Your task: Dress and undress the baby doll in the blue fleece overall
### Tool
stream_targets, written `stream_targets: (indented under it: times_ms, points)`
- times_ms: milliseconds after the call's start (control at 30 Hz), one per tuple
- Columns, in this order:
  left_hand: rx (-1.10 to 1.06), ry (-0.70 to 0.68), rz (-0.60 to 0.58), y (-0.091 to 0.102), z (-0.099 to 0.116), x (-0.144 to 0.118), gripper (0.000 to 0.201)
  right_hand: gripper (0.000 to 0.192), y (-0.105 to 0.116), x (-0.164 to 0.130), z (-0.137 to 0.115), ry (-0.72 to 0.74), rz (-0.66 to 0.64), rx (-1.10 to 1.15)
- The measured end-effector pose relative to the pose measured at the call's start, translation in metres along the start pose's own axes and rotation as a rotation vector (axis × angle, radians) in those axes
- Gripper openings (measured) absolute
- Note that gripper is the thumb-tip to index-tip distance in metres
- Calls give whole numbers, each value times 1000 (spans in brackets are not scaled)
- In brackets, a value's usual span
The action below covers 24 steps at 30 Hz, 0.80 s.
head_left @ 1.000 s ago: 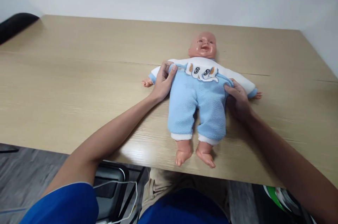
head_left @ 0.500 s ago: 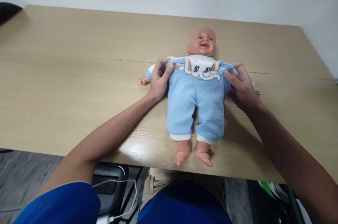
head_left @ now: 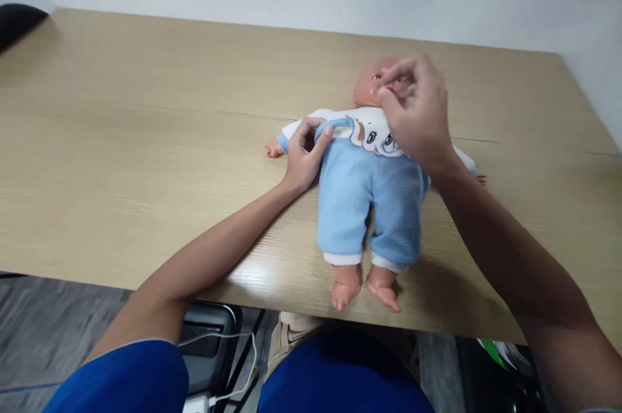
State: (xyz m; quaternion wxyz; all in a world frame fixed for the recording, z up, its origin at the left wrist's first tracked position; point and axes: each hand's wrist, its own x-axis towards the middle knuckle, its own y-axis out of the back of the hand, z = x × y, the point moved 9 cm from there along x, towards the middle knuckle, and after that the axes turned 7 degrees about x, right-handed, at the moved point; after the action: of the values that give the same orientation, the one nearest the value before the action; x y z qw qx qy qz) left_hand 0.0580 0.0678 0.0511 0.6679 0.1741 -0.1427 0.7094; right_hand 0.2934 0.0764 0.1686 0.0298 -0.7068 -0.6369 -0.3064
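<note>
Doll (head_left: 369,199) lies face-up on the counter (head_left: 146,141), right of centre, feet toward the near edge. Left hand (head_left: 305,155) pinches the blue strap (head_left: 335,122) at the doll's shoulder — pinning the garment. Right hand (head_left: 415,111) hovers over the chest, fingers pinched; contents not discernible.

Doll (head_left: 369,186) lies on back, head away from person, feet at near table edge. Head bald, plastic, partly hidden. Top white with cartoon print on chest, cuffs blue. Overalls (head_left: 369,199) light blue fleece, white leg cuffs, bib up on chest. Left strap (head_left: 335,123) curves over shoulder. Arms spread to sides, bare feet point toward person
</note>
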Motion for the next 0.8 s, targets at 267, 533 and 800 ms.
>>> stream_targets:
  times_ms: [267,533,800]
  points:
    - [8,-65,76,0,12,-8,59,46,-157,52,18,-13,-883,-97]
    - [5,-108,43,-4,16,-11,49,48,-184,45,47,-36,-1033,-16]
    - [158,-276,59,1,37,-24,35,43,-120,50,22,84,-644,-102]
